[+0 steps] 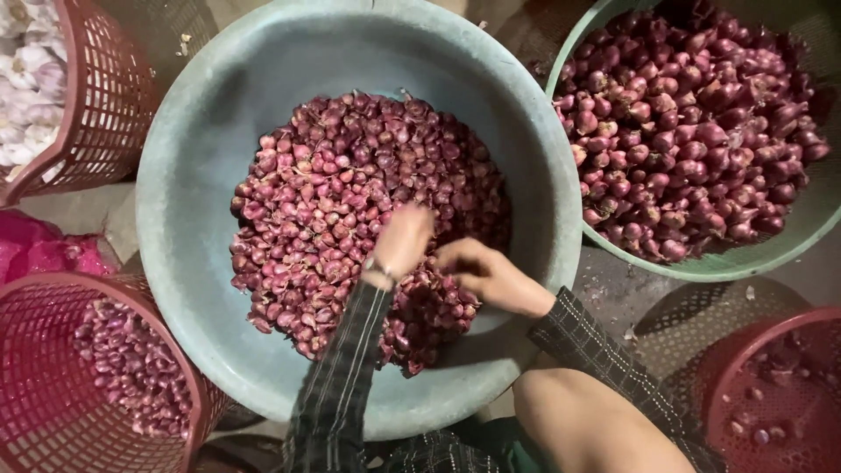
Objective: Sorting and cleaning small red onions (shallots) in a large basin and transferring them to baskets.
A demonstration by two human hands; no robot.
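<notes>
A wide grey-green basin (201, 149) holds a heap of small red shallots (342, 193). My left hand (401, 243) reaches into the near side of the heap, blurred, fingers curled down among the shallots. My right hand (486, 273) rests beside it on the heap, fingers bent around some shallots. Both forearms wear dark checked sleeves. What exactly each hand grips is hidden by the fingers.
A green basket (771, 250) of larger shallots stands at the upper right. A red mesh basket (53, 394) with small shallots is at the lower left, another red basket (771, 394) at the lower right. A red basket (96, 96) of garlic stands upper left. My knee (587, 420) is below.
</notes>
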